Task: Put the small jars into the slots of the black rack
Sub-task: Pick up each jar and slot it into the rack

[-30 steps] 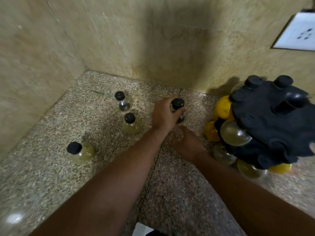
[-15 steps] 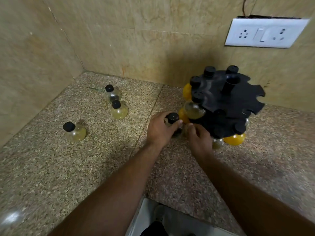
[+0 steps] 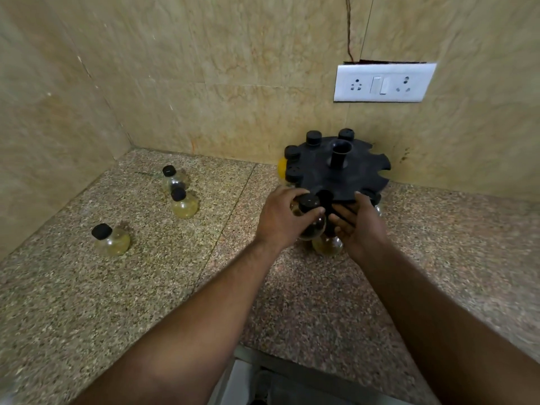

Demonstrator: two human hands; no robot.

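A round black rack [image 3: 350, 173] with notched slots and a centre post stands on the granite counter by the back wall. Several black-capped jars hang in its left and rear slots. My left hand [image 3: 280, 216] is shut on a small clear jar [image 3: 310, 213] with a black cap, held at the rack's near edge beside an empty slot. My right hand [image 3: 361, 226] grips the rack's near rim, fingers under it. Another jar [image 3: 327, 245] sits low between my hands. Three loose jars stand on the counter to the left: one [image 3: 111, 239], one [image 3: 183, 203], one [image 3: 172, 178].
The granite counter [image 3: 146, 287] runs into a tiled corner at the back left. A white switch and socket plate [image 3: 382, 83] is on the wall above the rack. The counter's front edge drops off near the bottom centre.
My left hand has carried the jar right and up to the rack's near edge. My right hand has shifted onto the rack's rim. The view has pulled back, showing more wall.
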